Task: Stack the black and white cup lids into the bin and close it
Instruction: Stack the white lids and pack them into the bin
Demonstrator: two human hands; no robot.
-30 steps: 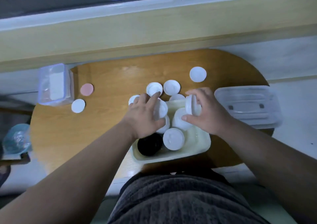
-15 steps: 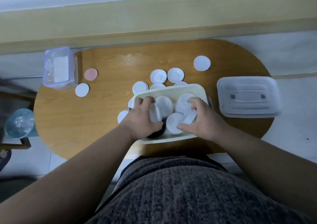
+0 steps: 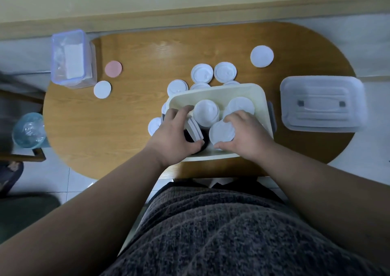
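Observation:
A cream bin (image 3: pixel 219 90) stands at the table's near edge, holding stacks of white cup lids (image 3: pixel 206 112) and a black lid stack (image 3: pixel 192 137) at its near left. My left hand (image 3: pixel 176 134) grips a small tilted stack of white lids (image 3: pixel 194 128) over the black ones. My right hand (image 3: pixel 244 134) curls round a white lid stack (image 3: pixel 221 132) at the bin's near right. Several loose white lids (image 3: pixel 202 73) lie behind and left of the bin. The clear bin cover (image 3: pixel 321 103) lies to the right.
A clear lidded box (image 3: pixel 72 59) stands at the table's far left, with a pink disc (image 3: pixel 113 69) and a white disc (image 3: pixel 102 89) beside it. Another white disc (image 3: pixel 262 56) lies far right. A blue-green bowl (image 3: pixel 28 130) sits off the table's left edge.
Both hands lowered their white lid stacks from above into the bin and pulled toward its near side. The camera tilted down.

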